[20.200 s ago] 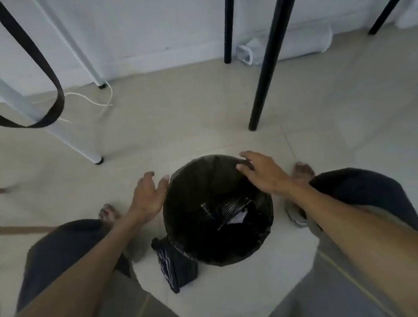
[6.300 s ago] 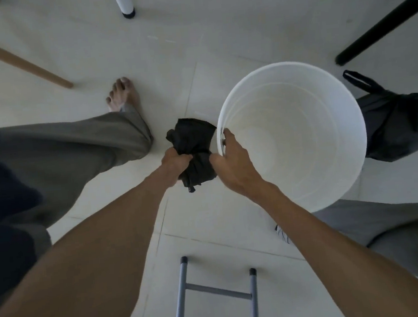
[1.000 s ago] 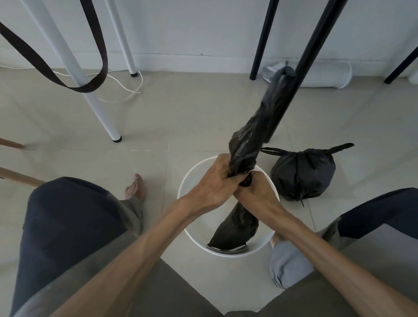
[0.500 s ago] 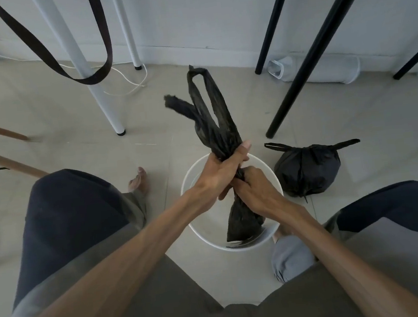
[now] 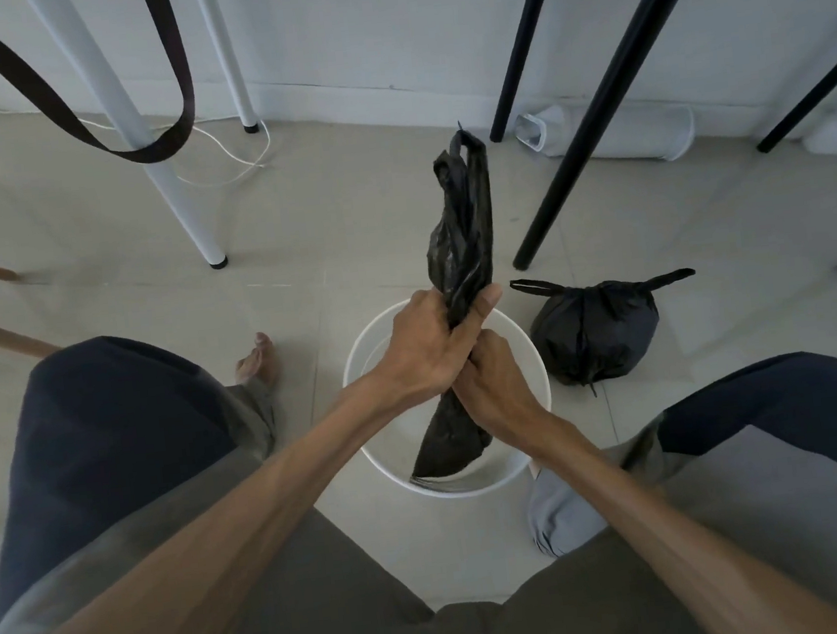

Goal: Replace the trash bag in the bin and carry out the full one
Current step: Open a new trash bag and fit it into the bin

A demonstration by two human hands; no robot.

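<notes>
Both hands, left hand [image 5: 422,350] and right hand [image 5: 491,386], are gripping our bunched fresh trash bag [image 5: 460,240] over the white bin [image 5: 529,356]; full bag [image 5: 596,331] is waiting, tied; lining and carrying-out are remaining.

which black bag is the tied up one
The full bag on the floor right of the white bin; the other, gripped by both hands, is unknotted.

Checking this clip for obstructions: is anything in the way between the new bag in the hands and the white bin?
Nothing visible. The left hand and right hand both grip the bunched new bag directly above the open white bin, its lower end already hanging inside. The tied full bag sits on the floor beside the bin.
</notes>
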